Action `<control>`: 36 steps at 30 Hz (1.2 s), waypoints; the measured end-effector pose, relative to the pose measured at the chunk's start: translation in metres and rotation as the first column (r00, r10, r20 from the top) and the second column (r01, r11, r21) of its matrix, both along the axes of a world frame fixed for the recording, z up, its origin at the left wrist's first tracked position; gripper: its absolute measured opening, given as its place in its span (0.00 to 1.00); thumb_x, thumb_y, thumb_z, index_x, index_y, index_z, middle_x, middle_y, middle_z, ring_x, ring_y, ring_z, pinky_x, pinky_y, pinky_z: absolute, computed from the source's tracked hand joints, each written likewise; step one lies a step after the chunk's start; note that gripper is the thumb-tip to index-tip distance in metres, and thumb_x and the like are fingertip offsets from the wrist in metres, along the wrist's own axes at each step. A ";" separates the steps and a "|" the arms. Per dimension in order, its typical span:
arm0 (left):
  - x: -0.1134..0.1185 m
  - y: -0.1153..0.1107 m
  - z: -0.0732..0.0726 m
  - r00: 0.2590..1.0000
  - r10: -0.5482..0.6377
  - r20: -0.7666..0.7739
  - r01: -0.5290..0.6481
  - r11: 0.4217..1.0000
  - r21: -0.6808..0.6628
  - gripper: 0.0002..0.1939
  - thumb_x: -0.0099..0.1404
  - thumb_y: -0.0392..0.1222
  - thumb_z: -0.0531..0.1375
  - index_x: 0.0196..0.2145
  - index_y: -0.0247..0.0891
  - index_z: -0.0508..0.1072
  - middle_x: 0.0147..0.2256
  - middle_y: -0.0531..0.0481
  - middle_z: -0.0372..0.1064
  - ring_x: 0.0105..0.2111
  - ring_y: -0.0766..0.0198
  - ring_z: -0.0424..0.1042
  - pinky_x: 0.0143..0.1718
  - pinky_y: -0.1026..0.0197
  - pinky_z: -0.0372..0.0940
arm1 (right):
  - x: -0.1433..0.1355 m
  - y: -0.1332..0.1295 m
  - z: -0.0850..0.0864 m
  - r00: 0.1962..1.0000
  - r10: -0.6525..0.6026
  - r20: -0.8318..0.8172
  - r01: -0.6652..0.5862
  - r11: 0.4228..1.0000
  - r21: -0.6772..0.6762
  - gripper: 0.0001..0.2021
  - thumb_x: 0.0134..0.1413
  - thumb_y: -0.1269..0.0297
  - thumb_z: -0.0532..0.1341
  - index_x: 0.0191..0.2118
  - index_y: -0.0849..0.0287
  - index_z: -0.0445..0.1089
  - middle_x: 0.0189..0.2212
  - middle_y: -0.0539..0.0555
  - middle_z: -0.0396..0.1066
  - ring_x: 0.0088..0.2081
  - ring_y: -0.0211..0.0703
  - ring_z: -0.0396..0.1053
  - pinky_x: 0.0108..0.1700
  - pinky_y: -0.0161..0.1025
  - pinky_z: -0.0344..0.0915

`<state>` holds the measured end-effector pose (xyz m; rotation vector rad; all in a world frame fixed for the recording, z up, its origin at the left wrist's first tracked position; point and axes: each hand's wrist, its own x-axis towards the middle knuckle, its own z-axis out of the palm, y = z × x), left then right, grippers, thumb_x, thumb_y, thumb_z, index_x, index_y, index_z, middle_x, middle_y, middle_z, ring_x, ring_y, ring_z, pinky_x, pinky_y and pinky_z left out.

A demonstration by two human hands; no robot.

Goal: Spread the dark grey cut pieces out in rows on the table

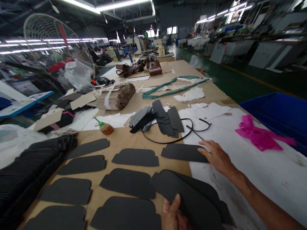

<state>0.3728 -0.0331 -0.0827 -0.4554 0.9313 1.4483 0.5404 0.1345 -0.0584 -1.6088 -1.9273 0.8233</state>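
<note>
My left hand (174,213) grips a few dark grey, notched panels (189,195) at the bottom centre, thumb on top and the other fingers beneath. The panels are fanned and tilted above the table. My right hand (217,156) touches the right end of another dark panel (182,152) lying flat, its fingers stretched and apart. To the left, several like panels (130,182) lie in spaced rows on brown board (96,182). Beyond them sits a small pile of dark pieces (165,119) with a thin black strip (177,140) curling around it.
A bottle with a green nozzle (105,127) stands behind the rows. Stacked black pieces (31,172) line the left side. Farther back are a tied brown bundle (116,95) and a green band (168,88). Pink cloth (261,134) and a blue bin (278,111) are at right.
</note>
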 end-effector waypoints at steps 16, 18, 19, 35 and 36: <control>0.008 -0.010 -0.012 0.999 0.000 -0.047 -0.002 0.999 -0.033 0.22 0.33 0.36 0.73 0.27 0.39 0.69 0.27 0.49 0.75 0.33 0.52 0.74 0.42 0.50 0.67 | -0.002 -0.037 0.012 0.987 0.160 0.012 -0.154 0.964 -0.215 0.09 0.52 0.60 0.53 0.31 0.55 0.68 0.29 0.51 0.71 0.33 0.44 0.67 0.35 0.39 0.58; 0.009 -0.013 -0.020 0.999 0.016 -0.048 -0.017 1.000 -0.019 0.20 0.36 0.36 0.72 0.29 0.40 0.70 0.28 0.49 0.75 0.34 0.52 0.74 0.43 0.49 0.66 | -0.002 -0.037 0.008 0.988 0.140 0.068 -0.127 0.977 -0.170 0.07 0.52 0.60 0.53 0.31 0.54 0.67 0.30 0.52 0.71 0.35 0.46 0.67 0.37 0.40 0.58; 0.010 -0.015 -0.023 0.999 0.011 -0.047 -0.012 1.000 -0.013 0.20 0.37 0.37 0.71 0.29 0.40 0.70 0.28 0.49 0.75 0.35 0.52 0.74 0.44 0.49 0.66 | -0.003 -0.038 0.005 0.986 0.138 0.093 -0.123 0.981 -0.151 0.07 0.52 0.60 0.54 0.31 0.54 0.66 0.31 0.52 0.71 0.35 0.46 0.67 0.38 0.40 0.58; 0.013 -0.010 0.014 0.996 -0.081 -0.039 0.082 0.996 0.021 0.22 0.33 0.37 0.73 0.30 0.40 0.72 0.30 0.48 0.75 0.36 0.54 0.74 0.44 0.52 0.65 | -0.009 -0.083 0.019 0.936 0.301 -0.182 -0.350 0.837 -0.421 0.12 0.53 0.56 0.55 0.32 0.54 0.72 0.29 0.49 0.71 0.33 0.43 0.66 0.33 0.36 0.58; 0.014 -0.011 0.014 0.995 -0.094 -0.041 0.095 0.995 0.028 0.22 0.34 0.38 0.73 0.30 0.39 0.71 0.30 0.48 0.75 0.36 0.54 0.74 0.44 0.52 0.65 | -0.009 -0.088 0.018 0.922 0.309 -0.233 -0.385 0.790 -0.477 0.11 0.52 0.56 0.55 0.30 0.56 0.72 0.26 0.48 0.70 0.30 0.41 0.65 0.30 0.35 0.57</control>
